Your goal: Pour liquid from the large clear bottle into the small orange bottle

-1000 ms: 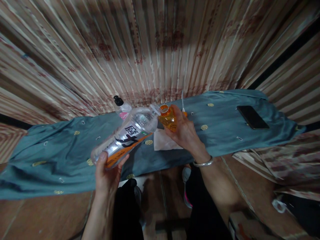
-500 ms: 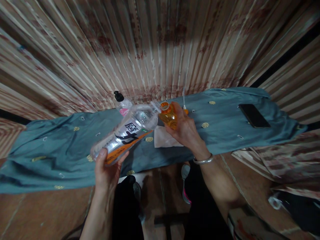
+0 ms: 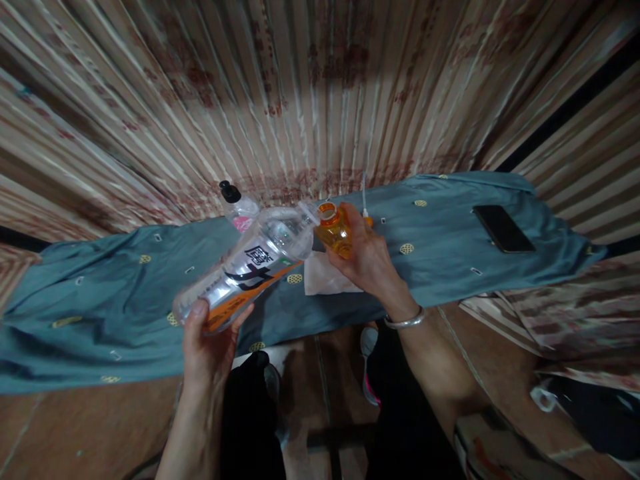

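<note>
Left hand (image 3: 207, 350), nearest, fingers closed round the base of a large clear bottle (image 3: 245, 273) tipped neck-forward over the desk's (image 3: 100, 313) near edge; it looks nearly empty, though glare hides any level. Right hand (image 3: 367, 260) grips a small orange bottle (image 3: 334, 231), mouth open, meeting the big bottle's neck. Farther: white paper (image 3: 325, 280), black-capped bottle (image 3: 234, 203), phone (image 3: 503, 229) far right on bare cloth.

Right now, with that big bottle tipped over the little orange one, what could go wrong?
The big bottle, held by the left hand, meets only the small bottle's narrow mouth, so liquid could miss and wet the paper and cloth below. The right hand grips the small bottle mid-air; it might slip.
</note>
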`<state>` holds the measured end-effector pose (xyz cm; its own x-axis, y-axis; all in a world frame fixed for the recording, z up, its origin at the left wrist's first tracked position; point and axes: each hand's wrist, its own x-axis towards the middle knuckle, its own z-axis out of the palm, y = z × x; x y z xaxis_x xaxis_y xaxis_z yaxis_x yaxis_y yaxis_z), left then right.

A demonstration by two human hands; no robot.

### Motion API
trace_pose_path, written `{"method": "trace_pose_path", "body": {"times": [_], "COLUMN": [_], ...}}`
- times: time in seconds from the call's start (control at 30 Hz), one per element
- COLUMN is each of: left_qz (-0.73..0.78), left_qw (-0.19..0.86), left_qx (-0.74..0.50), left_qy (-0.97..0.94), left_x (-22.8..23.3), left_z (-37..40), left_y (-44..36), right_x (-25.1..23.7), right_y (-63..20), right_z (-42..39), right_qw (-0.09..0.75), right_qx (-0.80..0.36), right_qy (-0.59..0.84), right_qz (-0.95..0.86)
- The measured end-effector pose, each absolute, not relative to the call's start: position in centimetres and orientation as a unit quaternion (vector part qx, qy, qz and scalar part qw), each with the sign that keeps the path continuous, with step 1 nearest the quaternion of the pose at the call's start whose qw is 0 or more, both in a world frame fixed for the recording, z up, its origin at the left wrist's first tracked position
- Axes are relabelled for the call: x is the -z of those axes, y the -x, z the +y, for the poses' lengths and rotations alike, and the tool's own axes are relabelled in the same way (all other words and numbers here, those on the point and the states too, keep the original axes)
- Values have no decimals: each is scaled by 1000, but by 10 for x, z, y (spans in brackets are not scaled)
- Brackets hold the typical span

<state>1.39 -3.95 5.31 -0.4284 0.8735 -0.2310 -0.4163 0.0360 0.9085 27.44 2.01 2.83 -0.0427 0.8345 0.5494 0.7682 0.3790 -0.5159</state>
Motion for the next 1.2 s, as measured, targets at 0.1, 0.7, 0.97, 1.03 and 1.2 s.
{"method": "trace_pose_path", "body": {"times": [0.1,0.7,0.97,1.03,1.2], "left_qz": [527,503,502,508,512], "left_qw": [482,483,479,464,448], "left_qx": [-666,-659,-659,-662,-667], "left_qy": [-216,-281,-289,-298,-304], "left_x": [-55,-56,-62,-66,-70], "left_z": [-40,-39,-39,-39,-38], "left_y": [-15,-6,-11,-15,-19], "right_x": [-28,-29,-30,-30,-30], "right_y": [-275,-275,-275,-276,-277], "right_z": [20,21,21,21,22], "right_qw": [410,408,402,399,393], "right_qx": [-42,-40,-33,-30,-26], "right_qy": [557,559,560,560,564], "right_qz": [-721,-721,-724,-725,-725]}}
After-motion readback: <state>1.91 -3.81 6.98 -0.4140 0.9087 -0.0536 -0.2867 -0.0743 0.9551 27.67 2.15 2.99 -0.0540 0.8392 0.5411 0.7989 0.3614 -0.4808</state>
